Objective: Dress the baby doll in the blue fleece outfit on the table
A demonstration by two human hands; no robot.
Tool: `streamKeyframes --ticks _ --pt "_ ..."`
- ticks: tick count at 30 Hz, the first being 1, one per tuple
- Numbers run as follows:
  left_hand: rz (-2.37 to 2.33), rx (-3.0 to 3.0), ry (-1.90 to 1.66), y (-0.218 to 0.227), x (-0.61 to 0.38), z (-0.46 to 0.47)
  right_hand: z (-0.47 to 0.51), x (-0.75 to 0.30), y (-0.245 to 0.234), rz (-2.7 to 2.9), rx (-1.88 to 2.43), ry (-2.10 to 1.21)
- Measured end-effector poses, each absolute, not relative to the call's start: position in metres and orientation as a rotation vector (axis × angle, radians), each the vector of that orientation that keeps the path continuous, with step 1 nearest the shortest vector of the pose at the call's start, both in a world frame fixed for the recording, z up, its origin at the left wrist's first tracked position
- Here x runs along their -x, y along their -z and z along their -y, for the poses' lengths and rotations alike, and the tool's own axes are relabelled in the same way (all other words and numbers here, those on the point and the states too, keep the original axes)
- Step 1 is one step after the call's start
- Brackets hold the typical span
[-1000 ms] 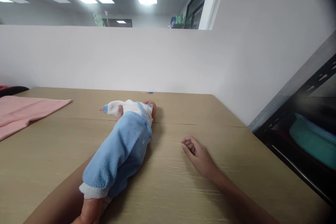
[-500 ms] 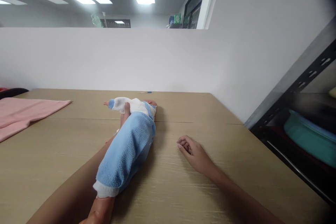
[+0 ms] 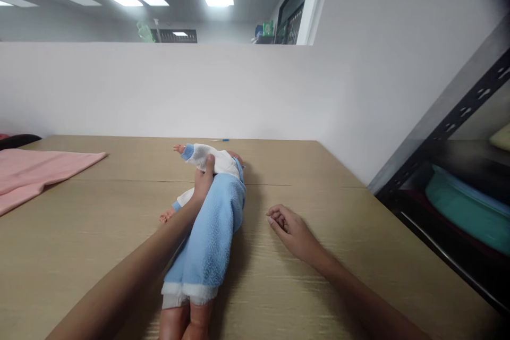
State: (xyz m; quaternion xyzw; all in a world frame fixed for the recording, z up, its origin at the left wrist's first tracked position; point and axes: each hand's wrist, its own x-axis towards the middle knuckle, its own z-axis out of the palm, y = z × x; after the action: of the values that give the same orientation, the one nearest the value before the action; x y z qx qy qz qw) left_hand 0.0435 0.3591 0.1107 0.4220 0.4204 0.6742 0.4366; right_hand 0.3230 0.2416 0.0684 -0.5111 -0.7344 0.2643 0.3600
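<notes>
Lying at centre frame on the table (image 3: 79, 234), the doll (image 3: 213, 223) (soft fleece, probably light) is gripped at its torso by the left hand (image 3: 204, 180), fingers wrapped; the right hand (image 3: 289, 226) is rested loosely curled.

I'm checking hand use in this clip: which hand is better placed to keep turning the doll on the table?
Left, probably. The left hand already grips the doll at its upper body, by the white sleeve. The right hand rests loosely curled on the table, apart from the doll, holding nothing.
</notes>
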Motion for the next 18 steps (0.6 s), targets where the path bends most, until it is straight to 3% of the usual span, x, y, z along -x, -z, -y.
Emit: streamKeyframes --ticks 8,18 --pt "-1.001 -1.251 -1.664 -0.123 -0.077 -0.350 -0.243 -0.324 -0.066 1.783 1.266 -0.707" --pt "-0.821 -1.958 -1.204 -0.135 -0.101 -0.316 -0.249 -0.326 -0.082 1.034 0.863 -1.590"
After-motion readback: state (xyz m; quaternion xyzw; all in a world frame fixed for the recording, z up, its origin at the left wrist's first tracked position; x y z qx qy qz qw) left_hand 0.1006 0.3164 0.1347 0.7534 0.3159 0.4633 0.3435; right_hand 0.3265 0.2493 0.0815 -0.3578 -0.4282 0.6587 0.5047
